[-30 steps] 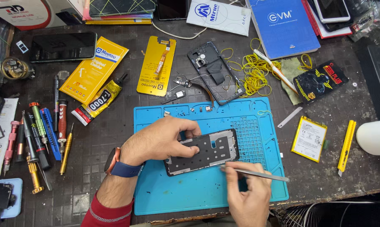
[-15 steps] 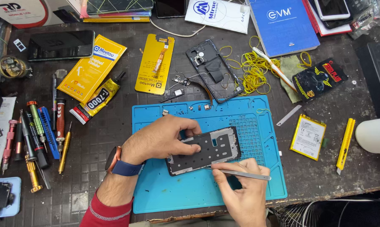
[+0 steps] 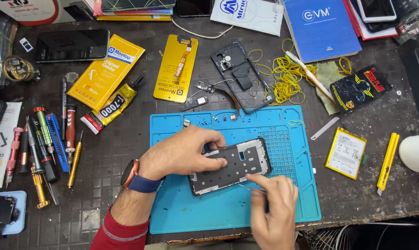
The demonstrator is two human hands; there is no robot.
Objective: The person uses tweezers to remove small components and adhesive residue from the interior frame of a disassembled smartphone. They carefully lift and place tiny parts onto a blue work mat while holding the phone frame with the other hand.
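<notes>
Head view: cluttered dark workbench (image 3: 103, 185), blue repair mat (image 3: 209, 213).

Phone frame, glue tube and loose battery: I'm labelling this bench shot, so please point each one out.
phone frame (image 3: 239, 163), head view, on the bare middle of its dark plate.
glue tube (image 3: 113, 107), head view, on the yellow body.
battery (image 3: 345, 153), head view, on its pale face.

Dark, scuffed workbench (image 3: 126, 139) under a blue repair mat (image 3: 191, 217), screwdrivers (image 3: 47, 143), glue tube (image 3: 110, 107), yellow rubber bands (image 3: 288, 78).
</notes>
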